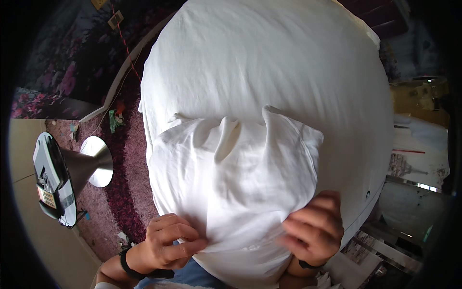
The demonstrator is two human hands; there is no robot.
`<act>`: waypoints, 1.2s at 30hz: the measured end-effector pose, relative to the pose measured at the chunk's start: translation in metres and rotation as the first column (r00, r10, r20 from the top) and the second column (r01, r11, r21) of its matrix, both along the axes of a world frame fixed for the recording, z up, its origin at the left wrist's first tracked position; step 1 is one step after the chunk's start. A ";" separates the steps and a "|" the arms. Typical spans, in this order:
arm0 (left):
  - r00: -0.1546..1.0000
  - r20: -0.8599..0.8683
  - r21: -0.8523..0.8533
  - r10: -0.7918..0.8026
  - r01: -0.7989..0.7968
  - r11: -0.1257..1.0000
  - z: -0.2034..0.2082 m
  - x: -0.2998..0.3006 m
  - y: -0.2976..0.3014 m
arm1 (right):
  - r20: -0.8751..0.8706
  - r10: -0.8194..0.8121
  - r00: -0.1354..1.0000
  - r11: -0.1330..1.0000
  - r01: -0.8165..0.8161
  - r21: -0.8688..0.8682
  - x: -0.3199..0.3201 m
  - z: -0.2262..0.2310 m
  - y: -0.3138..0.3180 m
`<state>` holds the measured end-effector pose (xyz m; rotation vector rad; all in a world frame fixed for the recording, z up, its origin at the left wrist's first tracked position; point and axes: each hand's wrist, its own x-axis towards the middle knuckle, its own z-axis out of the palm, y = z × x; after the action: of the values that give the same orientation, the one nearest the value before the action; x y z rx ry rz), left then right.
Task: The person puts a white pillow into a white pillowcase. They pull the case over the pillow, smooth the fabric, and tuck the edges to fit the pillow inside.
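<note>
Between the 2 hands, left hand (166,243) and right hand (315,226) clench the white pillow's (231,178) near edge.

Purple floral carpet (126,192) surrounds a white-sheeted bed (269,62) in daylight.

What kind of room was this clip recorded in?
Most likely a bedroom: a bed with a white sheet, a white pillow gripped by the left hand and right hand, and purple carpet beside it.

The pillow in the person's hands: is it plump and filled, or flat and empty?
Filled: the pillow bulges round inside its white case, with both hands, left and right, gripping its near edge.
</note>
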<state>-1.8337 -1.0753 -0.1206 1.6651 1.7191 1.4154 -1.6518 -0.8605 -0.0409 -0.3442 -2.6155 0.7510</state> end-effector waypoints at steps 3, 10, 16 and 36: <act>0.997 -0.083 -0.072 0.001 -0.007 0.997 -0.005 -0.001 -0.015 | 0.121 0.078 0.990 0.995 -0.085 0.050 -0.004 -0.011 -0.007; 0.979 0.178 -0.177 -0.100 0.132 0.975 0.015 0.004 -0.015 | 0.025 0.004 1.000 1.000 -0.004 -0.004 -0.004 -0.014 -0.013; 0.985 0.054 -0.358 -0.162 0.170 0.918 0.025 -0.001 0.002 | 0.248 0.193 0.949 0.977 -0.162 -0.139 0.029 0.009 -0.009; 0.955 -0.217 -0.193 0.202 -0.245 0.950 -0.055 0.007 -0.055 | 0.159 0.166 0.973 0.971 -0.189 0.145 -0.026 -0.021 -0.024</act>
<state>-1.8269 -1.1302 -0.1754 1.5704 2.1484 1.1313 -1.6774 -0.8845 -0.0620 -0.1224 -2.8516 0.5868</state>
